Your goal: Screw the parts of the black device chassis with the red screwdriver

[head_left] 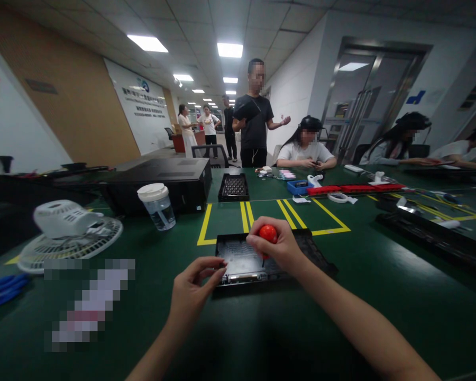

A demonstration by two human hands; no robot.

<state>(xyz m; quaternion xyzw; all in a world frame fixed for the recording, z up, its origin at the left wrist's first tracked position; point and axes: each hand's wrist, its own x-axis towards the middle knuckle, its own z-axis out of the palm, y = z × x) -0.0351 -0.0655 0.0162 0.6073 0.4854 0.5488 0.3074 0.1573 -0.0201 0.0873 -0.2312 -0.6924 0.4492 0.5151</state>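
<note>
As the tray (241,258) toward the tabletop's (381,296) near edge looks light and stiff, its rim suits gripping; right hand (284,244) clasps a screwdriver (268,234), left hand (195,281) nearly pinches, contents unclear.

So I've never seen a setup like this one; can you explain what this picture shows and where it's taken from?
There is no machine here. One camera, worn on a person's head, looks forward and down, so the two bare arms reaching in from below are the wearer's own. The right hand grips a red-handled tool, its thin shaft pointing down at a shallow black casing. The left hand is at the casing's left edge, fingertips close together; whether they pinch anything small is unclear. On the green table are also a lidded cup, a white fan and a black tray. The people beyond, such as the one standing, are others nearby.
</note>
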